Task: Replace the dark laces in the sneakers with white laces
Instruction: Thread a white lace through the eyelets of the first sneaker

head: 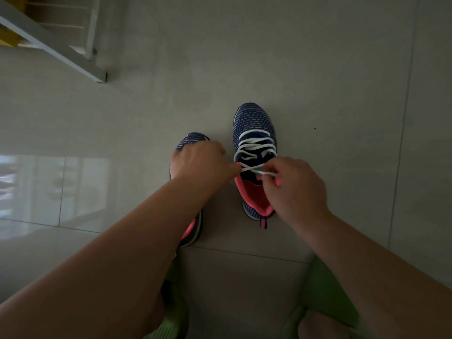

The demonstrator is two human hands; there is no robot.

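With both hands, left (pixel 199 162) and right (pixel 294 184), pinching the white lace (pixel 254 143) ends, we risk uneven pulls loosening the crossings beyond them.

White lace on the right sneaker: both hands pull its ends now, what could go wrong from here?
1. The white lace looks loose and uneven across the right sneaker; tying now may leave slack rows.
2. The right hand pinches only a short end, which might slip out.
3. The left hand and forearm hide the left sneaker, so its lacing cannot be checked.
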